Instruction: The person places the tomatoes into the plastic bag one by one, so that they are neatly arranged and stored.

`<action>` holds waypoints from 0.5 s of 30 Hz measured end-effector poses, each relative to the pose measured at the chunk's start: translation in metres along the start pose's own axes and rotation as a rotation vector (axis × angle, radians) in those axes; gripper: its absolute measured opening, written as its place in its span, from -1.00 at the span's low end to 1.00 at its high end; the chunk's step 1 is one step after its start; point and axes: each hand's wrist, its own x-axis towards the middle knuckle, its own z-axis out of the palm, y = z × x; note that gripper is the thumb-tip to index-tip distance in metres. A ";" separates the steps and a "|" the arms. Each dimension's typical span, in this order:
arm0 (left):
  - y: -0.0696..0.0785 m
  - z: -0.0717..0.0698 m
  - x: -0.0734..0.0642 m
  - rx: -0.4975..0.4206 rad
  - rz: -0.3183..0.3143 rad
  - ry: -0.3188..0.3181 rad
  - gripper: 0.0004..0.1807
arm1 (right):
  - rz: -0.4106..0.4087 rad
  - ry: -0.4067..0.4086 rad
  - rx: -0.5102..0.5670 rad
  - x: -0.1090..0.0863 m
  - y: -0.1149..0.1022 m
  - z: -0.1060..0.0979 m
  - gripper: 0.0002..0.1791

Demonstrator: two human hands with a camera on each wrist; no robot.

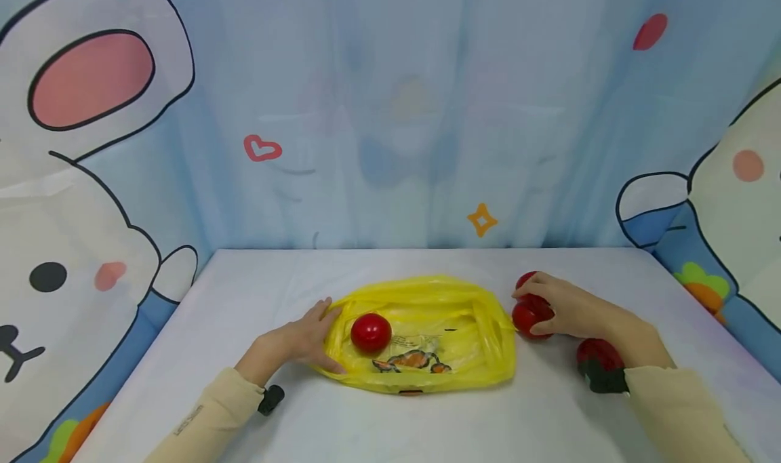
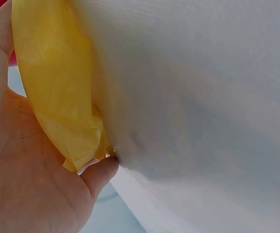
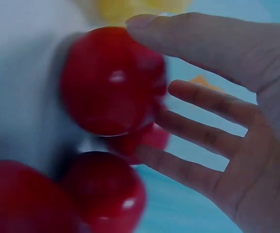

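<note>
A yellow plastic bag [image 1: 476, 371] lies spread on the table with its mouth upward. One shiny red round fruit [image 1: 371, 333] rests in its left part. My left hand [image 1: 305, 334] holds the bag's left edge, and the yellow film [image 2: 57, 82] runs between thumb and fingers in the left wrist view. To the right of the bag, my right hand [image 1: 570, 307] reaches over another red round fruit [image 3: 108, 82]. Its thumb and fairly straight fingers stand about that fruit; a firm grip does not show. A further red fruit [image 1: 526, 280] sits just behind.
Another red fruit [image 1: 601, 353] lies under the right forearm, partly covered by a dark wrist device [image 1: 607, 379]. The white tabletop [image 1: 366, 429] ends at a blue printed curtain [image 1: 390, 198] at the back.
</note>
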 end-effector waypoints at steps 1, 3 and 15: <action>-0.001 0.001 -0.001 -0.004 0.002 0.000 0.20 | 0.006 -0.007 -0.007 0.001 0.002 0.004 -0.31; -0.001 0.003 -0.001 -0.006 0.008 0.000 0.20 | 0.018 -0.016 -0.022 0.002 0.005 0.009 -0.29; -0.002 0.001 -0.003 0.005 0.010 0.005 0.20 | 0.115 -0.039 -0.042 0.011 0.007 0.019 -0.14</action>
